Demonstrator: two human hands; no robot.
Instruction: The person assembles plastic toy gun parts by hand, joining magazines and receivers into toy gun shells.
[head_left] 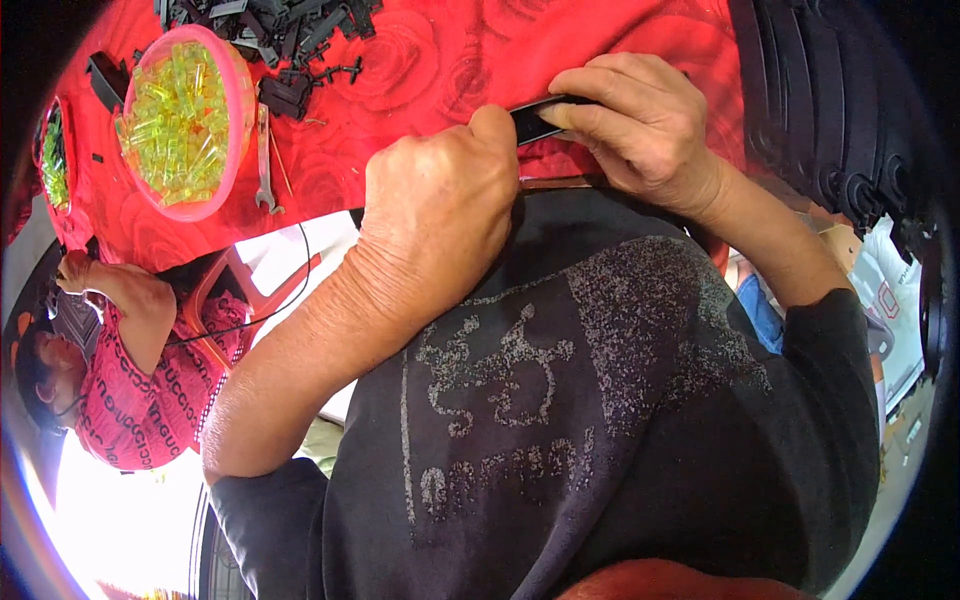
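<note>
Leftward, pink bowl (243, 105) of translucent yellow-green pieces (175, 125), left fingers (492, 130) and right fingers (588, 120) gripping black part (536, 122).

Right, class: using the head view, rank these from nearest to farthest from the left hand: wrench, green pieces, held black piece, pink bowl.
1. Held black piece: at the left hand, on its right
2. Wrench: left of that hand
3. Pink bowl: just left of the wrench
4. Green pieces: far left

Speckled pale lettering (433, 491) on black shirt (690, 490), dark lettering (165, 410) on pink shirt (135, 425).
</note>
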